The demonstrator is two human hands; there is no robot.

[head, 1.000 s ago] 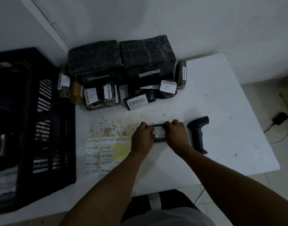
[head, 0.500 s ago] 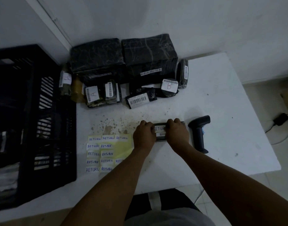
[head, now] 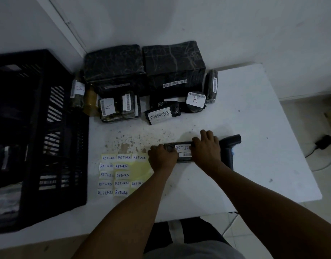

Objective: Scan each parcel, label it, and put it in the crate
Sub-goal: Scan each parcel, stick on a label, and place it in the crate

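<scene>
Head view: parcel [head: 181,153] lies on the counter [head: 254,128], long axis 9-to-3, left hand [head: 162,157] and right hand [head: 206,148] clamped on its ends. Crate [head: 35,128] stands at 9 o'clock, nearer the left hand.

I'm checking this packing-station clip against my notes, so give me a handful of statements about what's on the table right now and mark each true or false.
1. Both hands rest on the small parcel in front of the person. True: the left hand is at its left end, the right hand at its right end.
2. That parcel carries no label yet. False: a white RETURN label sits on top of it.
3. The scanner is held in the right hand. False: it lies on the table, just right of that hand.
4. The black crate stands at the table's left side. True.
5. The sheet of RETURN labels lies right of the scanner. False: it lies left of the hands, beside the crate.
</scene>
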